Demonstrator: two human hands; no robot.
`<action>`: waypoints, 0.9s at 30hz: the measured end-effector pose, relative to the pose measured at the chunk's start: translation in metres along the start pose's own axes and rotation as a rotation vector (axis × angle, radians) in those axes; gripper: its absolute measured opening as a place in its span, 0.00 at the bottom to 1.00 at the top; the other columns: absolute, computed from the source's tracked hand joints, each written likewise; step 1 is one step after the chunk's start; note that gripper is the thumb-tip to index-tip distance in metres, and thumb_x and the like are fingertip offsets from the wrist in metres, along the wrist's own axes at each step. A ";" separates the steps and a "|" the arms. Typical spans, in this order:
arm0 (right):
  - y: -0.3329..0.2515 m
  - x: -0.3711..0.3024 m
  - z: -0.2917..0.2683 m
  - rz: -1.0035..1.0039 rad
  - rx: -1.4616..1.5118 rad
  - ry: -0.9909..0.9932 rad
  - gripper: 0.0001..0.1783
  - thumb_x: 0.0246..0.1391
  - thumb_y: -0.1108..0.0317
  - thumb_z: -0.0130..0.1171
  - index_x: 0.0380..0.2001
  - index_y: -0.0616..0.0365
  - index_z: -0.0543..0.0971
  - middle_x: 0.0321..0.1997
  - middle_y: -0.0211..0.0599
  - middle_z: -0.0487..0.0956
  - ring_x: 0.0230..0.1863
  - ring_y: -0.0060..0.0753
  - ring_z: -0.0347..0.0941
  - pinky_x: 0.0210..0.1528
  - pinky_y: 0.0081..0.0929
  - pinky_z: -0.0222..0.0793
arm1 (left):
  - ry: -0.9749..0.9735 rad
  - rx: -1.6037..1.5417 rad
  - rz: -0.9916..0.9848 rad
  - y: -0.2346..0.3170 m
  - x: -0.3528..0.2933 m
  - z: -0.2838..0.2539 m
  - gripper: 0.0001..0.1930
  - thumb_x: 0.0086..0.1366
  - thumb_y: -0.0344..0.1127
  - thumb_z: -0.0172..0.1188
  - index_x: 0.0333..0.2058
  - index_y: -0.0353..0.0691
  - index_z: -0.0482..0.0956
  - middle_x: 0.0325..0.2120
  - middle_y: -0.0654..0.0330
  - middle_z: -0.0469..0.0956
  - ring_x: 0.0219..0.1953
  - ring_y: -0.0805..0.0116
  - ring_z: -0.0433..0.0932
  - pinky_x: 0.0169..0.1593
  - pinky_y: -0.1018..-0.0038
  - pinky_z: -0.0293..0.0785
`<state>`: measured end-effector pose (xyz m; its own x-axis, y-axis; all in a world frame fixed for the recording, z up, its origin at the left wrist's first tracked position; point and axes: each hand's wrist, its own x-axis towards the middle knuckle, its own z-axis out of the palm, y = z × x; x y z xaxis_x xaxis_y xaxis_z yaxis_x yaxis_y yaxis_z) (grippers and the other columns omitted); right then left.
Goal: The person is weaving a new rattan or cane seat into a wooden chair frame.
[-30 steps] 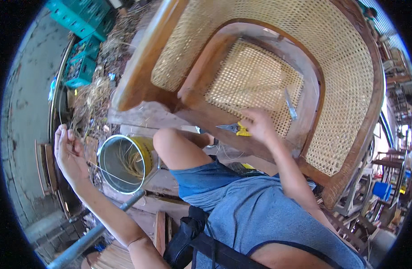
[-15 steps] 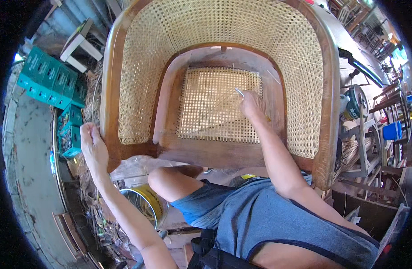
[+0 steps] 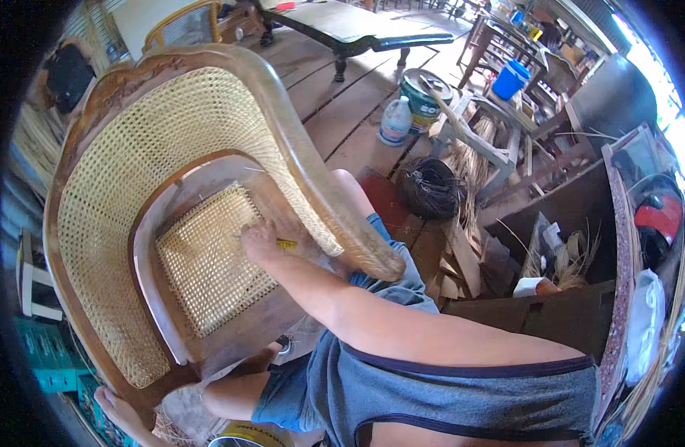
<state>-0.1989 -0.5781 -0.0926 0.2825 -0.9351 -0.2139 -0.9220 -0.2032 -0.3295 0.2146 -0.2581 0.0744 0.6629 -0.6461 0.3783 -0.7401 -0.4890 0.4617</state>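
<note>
A wooden armchair [image 3: 298, 134] with a curved woven-cane back [image 3: 108, 194] fills the left half of the view, tilted towards me. Over its cane seat panel [image 3: 201, 253], my right hand [image 3: 260, 242] is closed around a small tool with a yellow handle [image 3: 286, 244]. The tool's metal end is mostly hidden by the fingers, near the panel's right side. My left hand [image 3: 119, 410] is at the outer edge of the chair's left front corner, fingers together and partly curled. What they hold there, if anything, cannot be made out.
A black coil [image 3: 430, 186], a plastic bottle [image 3: 395, 121] and a green tub [image 3: 426, 100] stand on the plank floor to the right. Nearer lies a dark wooden box [image 3: 536, 320] with scraps. A yellow bucket [image 3: 257, 433] is below; green crates [image 3: 52, 354] are at left.
My view has swung to the right, so the chair now appears further left and turned. My right hand stays over the seat panel with the tool, my left at the chair's edge.
</note>
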 end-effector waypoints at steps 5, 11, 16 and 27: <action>-0.009 -0.024 0.001 -0.095 0.023 0.033 0.16 0.49 0.70 0.55 0.42 0.65 0.78 0.43 0.51 0.80 0.53 0.45 0.72 0.55 0.43 0.61 | -0.003 0.067 -0.018 0.015 0.005 0.004 0.14 0.71 0.35 0.44 0.47 0.30 0.69 0.41 0.43 0.73 0.43 0.52 0.70 0.52 0.65 0.65; -0.120 -0.048 -0.091 -0.350 0.759 -0.317 0.14 0.51 0.69 0.52 0.35 0.71 0.77 0.31 0.51 0.79 0.30 0.40 0.78 0.33 0.33 0.72 | 0.081 0.064 0.106 0.035 -0.012 -0.011 0.12 0.70 0.32 0.43 0.45 0.30 0.70 0.38 0.44 0.72 0.41 0.54 0.71 0.49 0.64 0.66; -0.123 -0.152 -0.217 -0.536 1.885 -0.859 0.11 0.56 0.72 0.51 0.41 0.65 0.68 0.29 0.47 0.78 0.31 0.41 0.77 0.37 0.36 0.73 | 0.109 0.000 0.024 0.074 -0.016 0.014 0.10 0.67 0.31 0.46 0.42 0.32 0.71 0.35 0.43 0.74 0.40 0.51 0.73 0.47 0.62 0.68; 0.158 -0.231 -0.274 -0.246 1.568 0.050 0.24 0.57 0.55 0.60 0.48 0.58 0.66 0.20 0.19 0.61 0.20 0.15 0.62 0.26 0.19 0.66 | 0.238 0.283 -0.162 0.122 -0.029 -0.006 0.14 0.68 0.47 0.44 0.41 0.46 0.72 0.32 0.42 0.79 0.38 0.38 0.77 0.41 0.50 0.71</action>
<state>-0.4819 -0.4739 0.1565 0.3395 -0.9406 0.0046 0.3279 0.1138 -0.9378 0.1055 -0.2952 0.1245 0.7570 -0.4098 0.5090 -0.6036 -0.7369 0.3044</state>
